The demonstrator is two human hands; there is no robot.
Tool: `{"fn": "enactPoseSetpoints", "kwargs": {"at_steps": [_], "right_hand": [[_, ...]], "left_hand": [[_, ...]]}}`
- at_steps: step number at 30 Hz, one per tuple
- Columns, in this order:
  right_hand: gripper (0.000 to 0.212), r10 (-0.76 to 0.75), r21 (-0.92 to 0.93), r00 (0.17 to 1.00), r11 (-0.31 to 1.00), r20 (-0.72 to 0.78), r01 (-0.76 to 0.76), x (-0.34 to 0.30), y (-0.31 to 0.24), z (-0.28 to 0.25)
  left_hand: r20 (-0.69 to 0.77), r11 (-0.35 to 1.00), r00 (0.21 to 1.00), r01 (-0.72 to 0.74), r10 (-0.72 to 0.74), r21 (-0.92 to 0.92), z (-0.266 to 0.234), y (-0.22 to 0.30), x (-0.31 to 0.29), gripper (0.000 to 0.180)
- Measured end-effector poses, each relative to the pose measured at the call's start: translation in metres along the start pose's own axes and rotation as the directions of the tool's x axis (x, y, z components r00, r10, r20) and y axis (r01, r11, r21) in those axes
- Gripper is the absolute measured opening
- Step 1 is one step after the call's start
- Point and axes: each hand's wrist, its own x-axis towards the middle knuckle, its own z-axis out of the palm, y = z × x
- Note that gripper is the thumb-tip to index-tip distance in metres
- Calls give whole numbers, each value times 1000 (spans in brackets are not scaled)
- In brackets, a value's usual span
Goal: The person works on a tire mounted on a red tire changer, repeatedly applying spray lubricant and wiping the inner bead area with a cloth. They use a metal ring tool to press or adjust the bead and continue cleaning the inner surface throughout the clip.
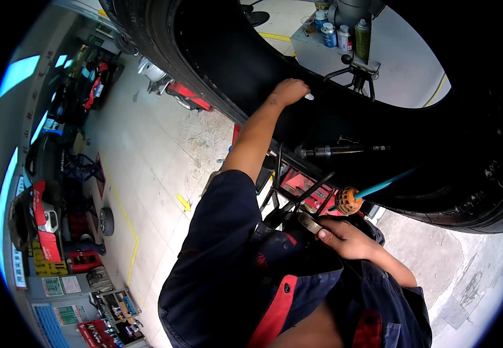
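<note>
A large black tyre (234, 69) stands in front of me, its dark inside facing me. My left hand (289, 91) reaches into it, fingers curled against the inner wall; a small white piece (309, 97) shows at the fingertips, too small to name. Low before my body, my right hand (347, 238) is closed round a flat metal piece with a rounded end (309, 223). Just above that hand is a tool with an orange-and-black ball handle (348, 200) and a blue shaft. Inside the tyre lies a dark, slim cylindrical tool (335, 151).
Black metal stand bars (306, 194) and a red tray (303, 185) are beneath the tyre. Beyond its opening, several cans (329, 36) stand on a grey surface. A loose wheel (106, 221) and tool racks (118, 304) line the left side, past yellow floor lines.
</note>
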Motion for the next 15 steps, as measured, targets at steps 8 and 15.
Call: {"fn": "enactPoseSetpoints", "kwargs": {"at_steps": [8,15], "right_hand": [[40,62,157,996,985,65,-72,-2,4,-11],[43,-30,111,978,994,208,7,3,6,-4]], "left_hand": [[171,987,973,153,-158,41,13,17,-11,27],[273,875,863,469,-425,-120,14,42,-17,27]]}}
